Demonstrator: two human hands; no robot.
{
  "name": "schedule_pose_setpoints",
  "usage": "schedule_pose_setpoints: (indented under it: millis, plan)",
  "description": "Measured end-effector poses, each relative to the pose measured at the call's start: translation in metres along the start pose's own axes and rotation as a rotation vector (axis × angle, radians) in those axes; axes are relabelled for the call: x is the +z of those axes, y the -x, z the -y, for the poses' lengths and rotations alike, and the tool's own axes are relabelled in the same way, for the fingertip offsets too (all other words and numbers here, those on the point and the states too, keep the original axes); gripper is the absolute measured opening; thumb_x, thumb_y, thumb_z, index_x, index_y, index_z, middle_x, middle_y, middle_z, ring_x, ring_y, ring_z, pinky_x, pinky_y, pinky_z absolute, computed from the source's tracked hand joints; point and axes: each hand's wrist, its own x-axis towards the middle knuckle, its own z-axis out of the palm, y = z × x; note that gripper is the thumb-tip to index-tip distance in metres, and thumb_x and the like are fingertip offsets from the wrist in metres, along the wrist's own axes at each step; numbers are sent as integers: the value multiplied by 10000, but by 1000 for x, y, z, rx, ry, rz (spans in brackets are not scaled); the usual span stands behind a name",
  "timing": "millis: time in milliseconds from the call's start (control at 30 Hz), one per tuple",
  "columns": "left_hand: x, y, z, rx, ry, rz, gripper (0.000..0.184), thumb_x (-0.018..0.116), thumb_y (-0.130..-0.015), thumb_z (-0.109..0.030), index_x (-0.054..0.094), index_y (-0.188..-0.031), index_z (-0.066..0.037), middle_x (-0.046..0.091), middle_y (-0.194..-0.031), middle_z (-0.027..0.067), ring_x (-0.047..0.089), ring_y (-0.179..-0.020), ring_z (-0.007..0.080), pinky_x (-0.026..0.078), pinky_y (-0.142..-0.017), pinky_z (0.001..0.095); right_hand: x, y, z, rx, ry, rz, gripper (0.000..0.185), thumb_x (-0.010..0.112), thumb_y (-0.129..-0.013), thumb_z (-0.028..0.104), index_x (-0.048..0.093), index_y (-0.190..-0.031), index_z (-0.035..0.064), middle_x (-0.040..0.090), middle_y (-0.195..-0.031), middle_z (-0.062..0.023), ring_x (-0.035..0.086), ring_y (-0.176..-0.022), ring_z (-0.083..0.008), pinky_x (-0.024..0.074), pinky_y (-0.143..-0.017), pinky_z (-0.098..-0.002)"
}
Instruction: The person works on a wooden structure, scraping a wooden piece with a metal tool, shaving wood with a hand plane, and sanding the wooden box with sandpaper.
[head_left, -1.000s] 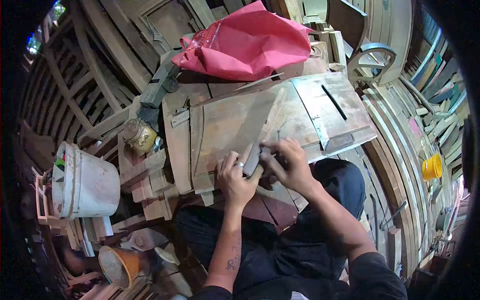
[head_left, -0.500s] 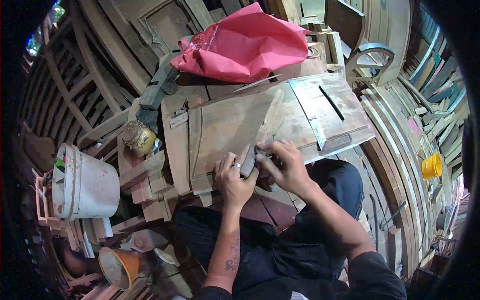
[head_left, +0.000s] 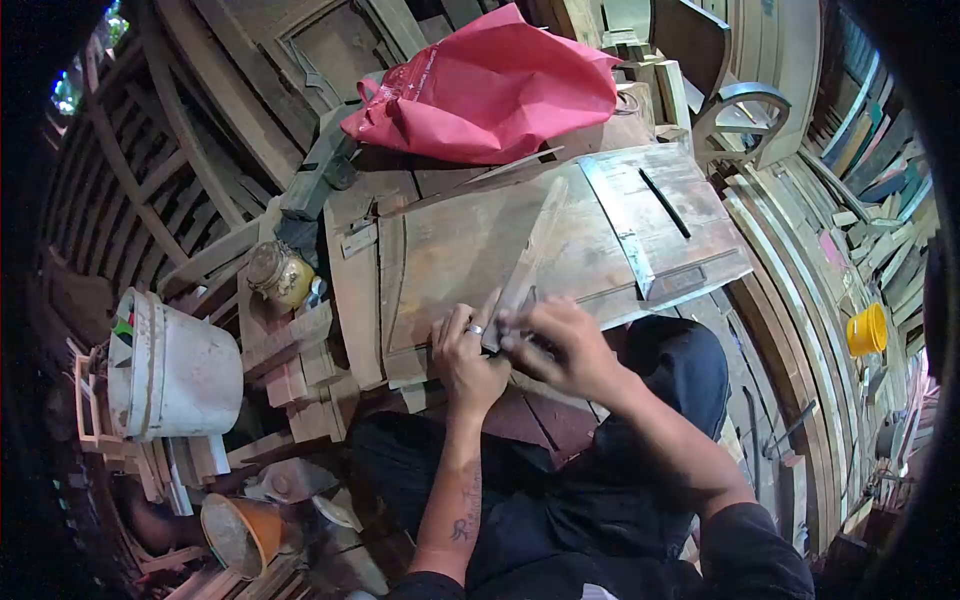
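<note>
A long, narrow wooden piece (head_left: 541, 240) lies slanting over a wide wooden panel (head_left: 450, 240), its near end between my hands. My left hand (head_left: 468, 360), with a ring on one finger, is closed round that near end. Beside it, my right hand (head_left: 560, 345) is bent over the same end with its fingers pinched together. A small dark grey piece, possibly folded sandpaper, shows at its fingertips; motion blur hides the detail. On the panel's right part lie a pale metallic strip (head_left: 615, 220) and a thin black stick (head_left: 664, 202).
Behind the panel rests a red bag (head_left: 500, 90). To the left are a jar (head_left: 280, 274), a white bucket (head_left: 190, 370) and an orange container (head_left: 245, 535). Long boards (head_left: 790, 330) run along the right, near a yellow container (head_left: 867, 330). My bent legs are below the panel.
My right hand has shifted slightly left and toward me along the wooden piece, now blurred. My left hand keeps its hold in nearly the same place.
</note>
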Motion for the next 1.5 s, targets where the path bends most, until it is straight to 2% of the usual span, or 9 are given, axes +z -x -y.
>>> schedule_pose_setpoints:
  millis: [233, 367, 533, 733, 800, 967, 1133, 1333, 1500]
  plan:
    - [0, -3, -5, 26, 30, -40, 599, 830, -740, -196, 752, -1328, -114, 574, -922, 100, 589, -880, 331, 460, -837, 453, -14, -11, -14, 159, 67, -31, 287, 786, -940, 198, 760, -1187, 55, 739, -1011, -104, 651, -952, -303, 470, -869, -418]
    - [0, -1, 0, 16, 38, -7, 597, 796, -739, -162, 748, -1332, -108, 575, -925, 109, 594, -887, 342, 459, -837, 450, 0, 0, -6, -34, -7, -10, 329, 790, -923, 196, 734, -1225, 77, 716, -1000, -105, 638, -982, -301, 473, -879, -435]
    - [2, 1, 0, 22, 30, -23, 601, 804, -757, -193, 744, -1349, -113, 580, -927, 107, 592, -899, 345, 456, -834, 459, -14, -6, -5, 61, 43, 24, 303, 792, -923, 166, 755, -1204, 58, 693, -924, -107, 622, -870, -295, 464, -828, -403]
    - [0, 0, -3, -1, 31, -20, 588, 816, -773, -223, 746, -1347, -118, 585, -928, 97, 592, -881, 343, 462, -830, 456, -10, -3, -4, 110, 21, -5, 303, 795, -917, 174, 727, -1190, 63, 727, -1066, -114, 624, -976, -324, 479, -889, -437]
    - [1, 1, 0, 23, 39, -29, 601, 787, -766, -91, 739, -1365, -91, 586, -924, 115, 578, -885, 337, 461, -840, 448, -1, 1, 0, -46, -3, -5, 330, 801, -892, 132, 741, -1202, 37, 671, -912, -119, 592, -868, -304, 469, -816, -420]
    - [0, -2, -3, 19, 25, -36, 598, 821, -746, -197, 756, -1336, -116, 593, -934, 99, 592, -880, 346, 469, -829, 465, -14, -9, -15, 107, 111, -71, 359, 811, -871, 139, 740, -1206, 33, 665, -854, -99, 590, -830, -288, 458, -806, -401]
    - [2, 1, 1, 9, 31, -30, 578, 824, -766, -181, 754, -1333, -97, 593, -924, 113, 588, -876, 341, 458, -823, 453, -5, 1, -4, 49, -20, -26, 341, 817, -879, 112, 737, -1203, 39, 719, -1038, -118, 606, -913, -313, 485, -855, -420]
    - [0, -2, -4, 11, 35, -27, 585, 824, -769, -180, 749, -1343, -97, 592, -927, 110, 595, -883, 337, 453, -815, 449, -14, -10, -9, 117, 43, -20, 316, 801, -908, 154, 740, -1199, 47, 705, -935, -118, 606, -875, -315, 483, -832, -415]
    - [-1, -2, -3, 26, 25, -27, 582, 848, -775, -242, 756, -1334, -108, 585, -910, 97, 603, -873, 326, 454, -805, 452, -7, -6, -9, 53, 13, -48, 290, 779, -916, 117, 736, -1188, 27, 736, -1023, -135, 627, -908, -326, 495, -850, -415]
